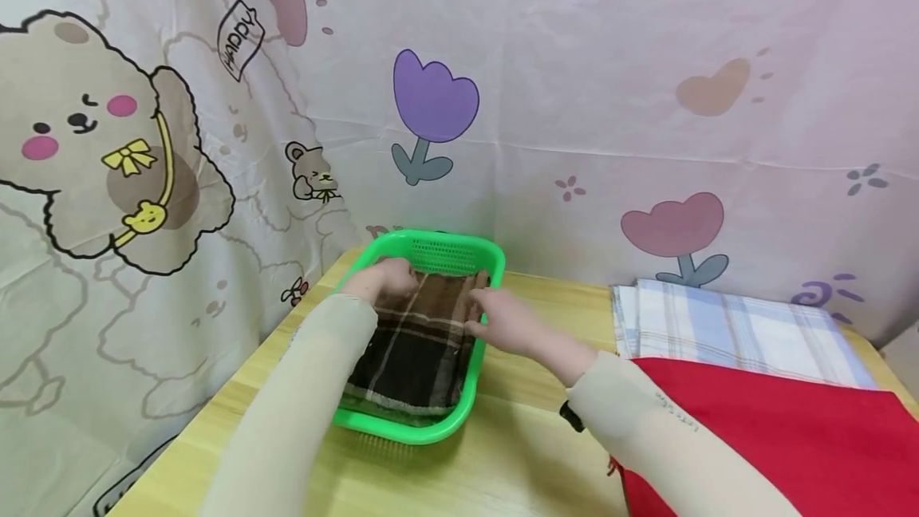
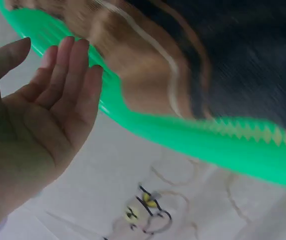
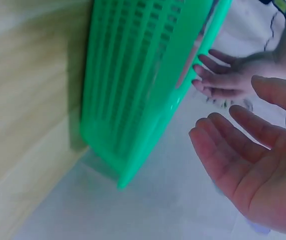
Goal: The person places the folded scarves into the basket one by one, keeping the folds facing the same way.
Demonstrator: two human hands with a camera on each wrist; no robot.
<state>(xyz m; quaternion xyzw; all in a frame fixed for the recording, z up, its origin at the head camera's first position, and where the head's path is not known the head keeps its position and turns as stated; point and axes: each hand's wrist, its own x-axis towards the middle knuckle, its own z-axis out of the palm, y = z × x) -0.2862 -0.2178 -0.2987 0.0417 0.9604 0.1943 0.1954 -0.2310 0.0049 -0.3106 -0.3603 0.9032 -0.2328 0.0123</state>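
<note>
A brown and black plaid cloth point(image 1: 416, 349) with pale stripes lies folded inside the green plastic basket point(image 1: 459, 421). Over the basket's far left part is my left hand point(image 1: 391, 278); the left wrist view shows its palm and loosely bent fingers point(image 2: 72, 65) beside the cloth, with nothing in them. My right hand point(image 1: 506, 321) is at the basket's right rim, thumb and fingers apart. In the right wrist view its slightly curved fingers point(image 3: 223, 150) hold nothing, and the left hand point(image 3: 238, 75) appears beyond the rim.
The basket stands on a light wooden table point(image 1: 531, 397). To the right lie a red cloth point(image 1: 761, 413) and, behind it, a folded blue and white plaid cloth point(image 1: 739, 329). A printed curtain point(image 1: 574, 102) hangs behind the table and along its left side.
</note>
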